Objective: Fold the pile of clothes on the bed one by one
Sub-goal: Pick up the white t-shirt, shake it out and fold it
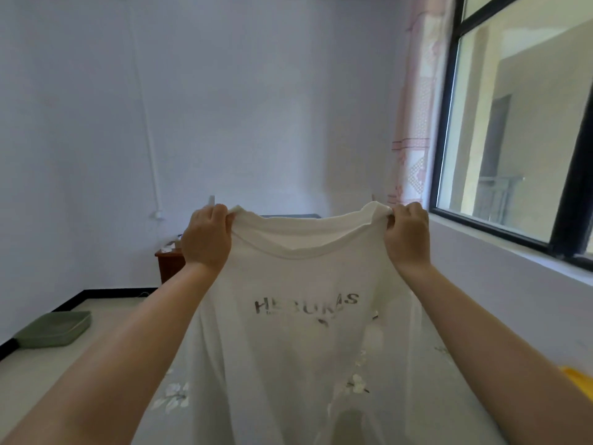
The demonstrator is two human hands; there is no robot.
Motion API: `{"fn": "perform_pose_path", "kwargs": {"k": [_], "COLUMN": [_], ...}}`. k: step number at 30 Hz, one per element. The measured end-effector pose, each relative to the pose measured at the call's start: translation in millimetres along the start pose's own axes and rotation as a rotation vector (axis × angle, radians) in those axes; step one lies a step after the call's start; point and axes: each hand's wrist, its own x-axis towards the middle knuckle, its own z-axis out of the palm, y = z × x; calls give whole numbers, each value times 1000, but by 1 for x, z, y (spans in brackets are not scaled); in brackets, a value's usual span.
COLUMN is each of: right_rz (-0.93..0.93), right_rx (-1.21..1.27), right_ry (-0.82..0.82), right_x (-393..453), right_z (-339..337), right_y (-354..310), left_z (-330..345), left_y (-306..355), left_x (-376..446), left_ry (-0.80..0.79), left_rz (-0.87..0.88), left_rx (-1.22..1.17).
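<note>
I hold a white T-shirt (288,348) up in the air in front of me, spread wide, with faint grey lettering showing across its chest. My left hand (207,237) grips its left shoulder by the collar. My right hand (407,234) grips its right shoulder. The shirt hangs down over the bed (449,374), which has a pale sheet with a flower print. The shirt hides most of the bed behind it. A yellow garment (579,379) peeks in at the right edge.
A green tray (53,329) lies on the floor at the left. A reddish wooden cabinet (170,263) stands by the far wall. A window (519,130) with a dark frame and a pink curtain (414,123) are on the right.
</note>
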Motion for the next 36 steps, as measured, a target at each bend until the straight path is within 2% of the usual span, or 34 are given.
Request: {"fn": "perform_pose_path", "kwargs": {"k": [5, 9, 12, 15, 20, 26, 30, 34, 36], "right_rz": [-211, -246, -276, -245, -277, -108, -40, -20, -11], "right_rx": [19, 64, 6, -6, -48, -58, -51, -36, -28], "right_ry": [279, 367, 386, 302, 150, -329, -523, -653, -691], "right_x": [-27, -28, -27, -26, -47, -95, -127, -153, -163], "right_z": [-20, -33, -37, -32, 14, 125, 205, 278, 310], "right_y": [-34, -67, -86, -93, -76, -16, 23, 52, 64], "left_z": [-60, -96, -117, -127, -99, -8, 60, 124, 155], "left_y": [-15, -28, -36, -45, -67, -108, -142, -178, -194], "left_x": [1, 10, 20, 26, 6, -58, -100, -133, -149], "left_ry": [163, 280, 316, 285, 106, -255, -556, -739, -770], "left_rz": [68, 183, 236, 268, 300, 234, 109, -26, -98], "left_rx": [7, 51, 150, 259, 366, 437, 374, 424, 440]}}
